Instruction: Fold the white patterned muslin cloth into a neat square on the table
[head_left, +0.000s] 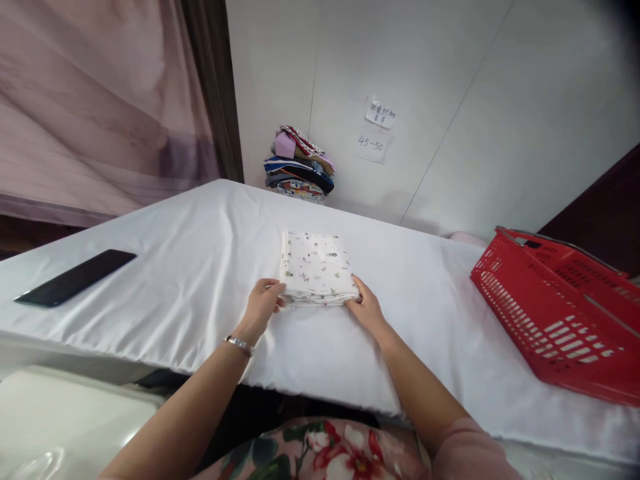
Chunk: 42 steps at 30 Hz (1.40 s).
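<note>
A folded white cloth [317, 263] with a small scattered print lies in a flat square on the white-covered table [185, 267]. Its layered edge faces me. My left hand [263, 301] pinches the near left corner between thumb and fingers, and a silver bracelet circles that wrist. At the near right corner, my right hand [366, 307] grips the cloth the same way, thumb on the near side. Some fingertips of both hands are hidden by the cloth.
A stack of folded clothes [299, 163] stands at the table's far edge by the wall. On the left lies a dark phone [77, 277]. A red plastic basket [560, 313] stands at the right. Handwritten paper notes [373, 143] are stuck on the wall.
</note>
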{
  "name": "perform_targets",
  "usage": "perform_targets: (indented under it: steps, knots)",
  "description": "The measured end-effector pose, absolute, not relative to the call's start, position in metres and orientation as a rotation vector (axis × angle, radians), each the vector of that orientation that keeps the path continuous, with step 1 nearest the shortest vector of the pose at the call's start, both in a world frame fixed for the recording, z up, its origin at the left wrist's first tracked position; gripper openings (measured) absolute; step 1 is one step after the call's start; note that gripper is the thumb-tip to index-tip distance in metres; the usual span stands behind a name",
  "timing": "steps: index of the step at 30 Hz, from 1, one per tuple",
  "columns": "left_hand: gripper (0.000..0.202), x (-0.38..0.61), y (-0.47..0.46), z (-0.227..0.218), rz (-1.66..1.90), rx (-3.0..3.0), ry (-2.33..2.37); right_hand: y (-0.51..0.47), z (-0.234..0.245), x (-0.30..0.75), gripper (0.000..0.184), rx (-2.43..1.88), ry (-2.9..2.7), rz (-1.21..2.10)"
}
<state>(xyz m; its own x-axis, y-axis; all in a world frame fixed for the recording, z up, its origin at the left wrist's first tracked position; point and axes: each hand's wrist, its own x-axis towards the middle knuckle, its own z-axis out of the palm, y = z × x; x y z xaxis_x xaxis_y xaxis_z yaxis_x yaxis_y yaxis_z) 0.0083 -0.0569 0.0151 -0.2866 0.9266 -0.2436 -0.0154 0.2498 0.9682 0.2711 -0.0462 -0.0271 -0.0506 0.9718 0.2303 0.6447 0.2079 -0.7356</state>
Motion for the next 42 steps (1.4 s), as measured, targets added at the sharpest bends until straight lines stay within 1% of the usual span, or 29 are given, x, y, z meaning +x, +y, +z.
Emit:
perform_targets:
  steps: [6,10,15,20,23,25,27,30,32,34,39,42]
  knots:
    - [0.028,0.015,-0.048,0.038,1.288,0.742,1.374,-0.048,-0.017,0.255,0.069,-1.744,-1.760,0.518]
    - [0.027,0.018,-0.043,0.046,1.308,0.688,1.288,-0.048,-0.018,0.257,0.067,-1.720,-1.766,0.515]
    - [0.023,0.020,-0.042,0.050,1.310,0.705,1.278,-0.049,-0.022,0.263,0.069,-1.635,-1.813,0.512]
    - [0.024,0.020,-0.043,0.054,1.310,0.698,1.273,-0.052,-0.017,0.258,0.068,-1.773,-1.800,0.463]
    - [0.025,0.021,-0.043,0.057,1.317,0.703,1.265,-0.051,-0.014,0.259,0.063,-1.817,-1.772,0.445]
    - [0.026,0.021,-0.043,0.055,1.302,0.739,1.292,-0.050,-0.014,0.262,0.060,-1.841,-1.760,0.451]
    - [0.026,0.017,-0.045,0.047,1.247,0.839,1.425,-0.049,-0.015,0.266,0.057,-1.868,-1.772,0.449]
    - [0.025,0.009,-0.051,0.027,1.038,1.122,1.770,-0.050,-0.016,0.271,0.054,-1.865,-1.858,0.376]
    - [0.023,0.004,-0.057,0.015,0.895,1.282,1.902,-0.050,-0.017,0.274,0.053,-1.860,-1.913,0.323]
    - [0.022,0.002,-0.061,0.008,0.841,1.353,1.917,-0.050,-0.018,0.277,0.053,-1.874,-1.940,0.294]
    - [0.026,0.006,-0.065,0.004,0.914,1.435,1.786,-0.051,-0.019,0.283,0.050,-1.932,-1.977,0.232]
    - [0.023,0.006,-0.066,0.001,0.847,1.412,1.857,-0.053,-0.019,0.284,0.048,-1.951,-2.027,0.177]
